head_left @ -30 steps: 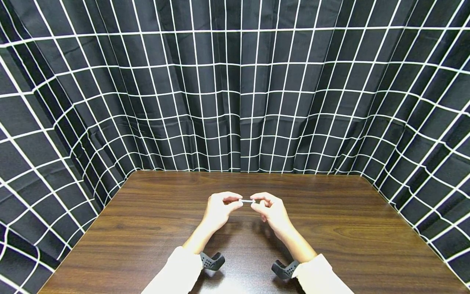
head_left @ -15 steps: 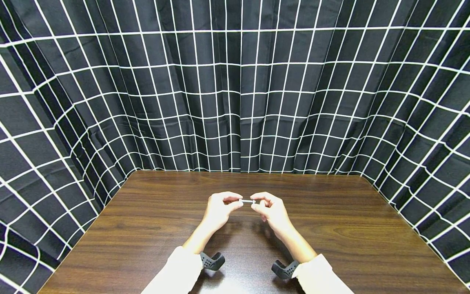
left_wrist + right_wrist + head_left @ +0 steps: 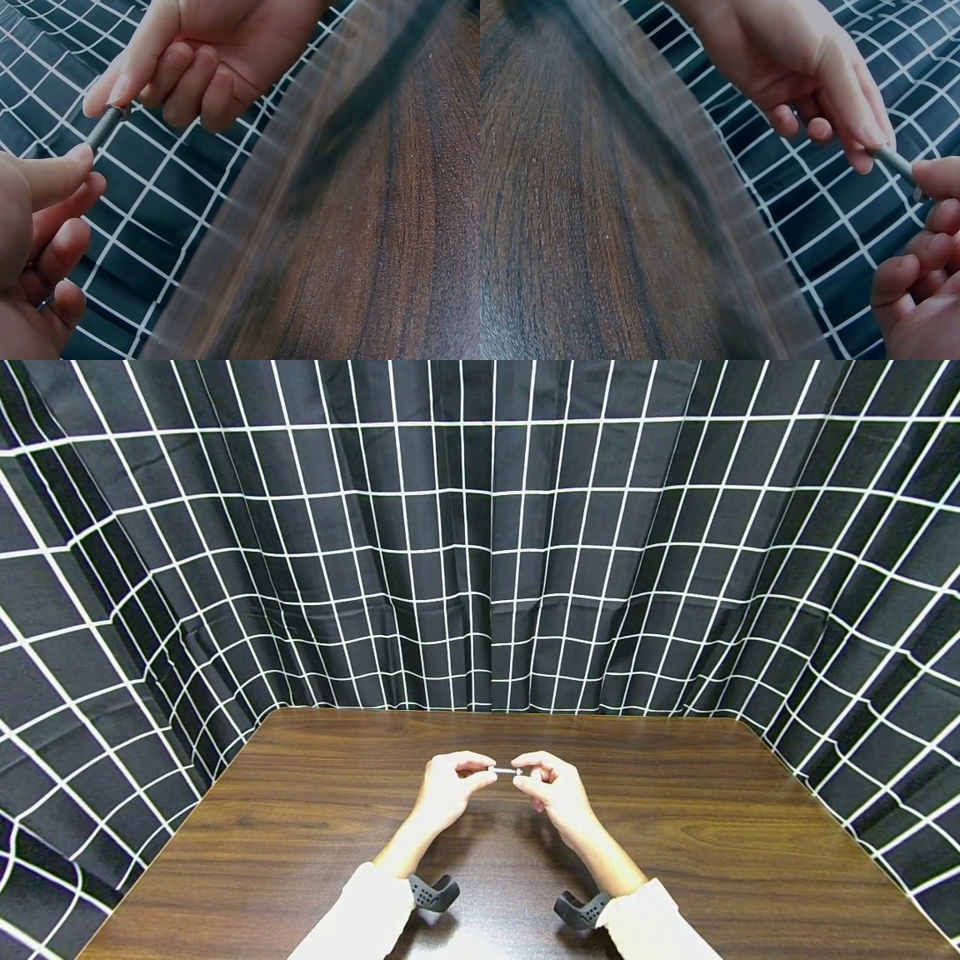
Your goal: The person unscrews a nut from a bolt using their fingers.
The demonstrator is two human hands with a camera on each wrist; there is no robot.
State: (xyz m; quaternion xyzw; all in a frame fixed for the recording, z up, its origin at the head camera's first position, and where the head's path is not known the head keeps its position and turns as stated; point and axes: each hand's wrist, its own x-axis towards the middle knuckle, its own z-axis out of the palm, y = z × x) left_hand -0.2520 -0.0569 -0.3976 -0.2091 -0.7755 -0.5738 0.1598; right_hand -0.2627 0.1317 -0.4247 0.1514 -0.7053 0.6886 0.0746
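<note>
A grey threaded metal bolt (image 3: pixel 104 129) is held in the air between both hands, lying roughly level across them in the head view. My left hand (image 3: pixel 444 787) pinches one end between thumb and fingers, which hide that end. At the other end, my right hand (image 3: pixel 557 789) pinches a small metal nut (image 3: pixel 918 193) with thumb and index finger, its remaining fingers curled loosely below. The nut is partly covered by the right fingertips. A short stretch of bare shaft shows between the two hands.
Beneath the hands lies a dark brown wood-grain table (image 3: pixel 337 777). A black curtain (image 3: pixel 480 568) with a white grid surrounds its back and sides. Each wrist wears a dark band mount (image 3: pixel 435 893), with light sleeves behind.
My right fingertips shift very slightly at the nut end of the bolt. The left hand and both arms stay in place.
</note>
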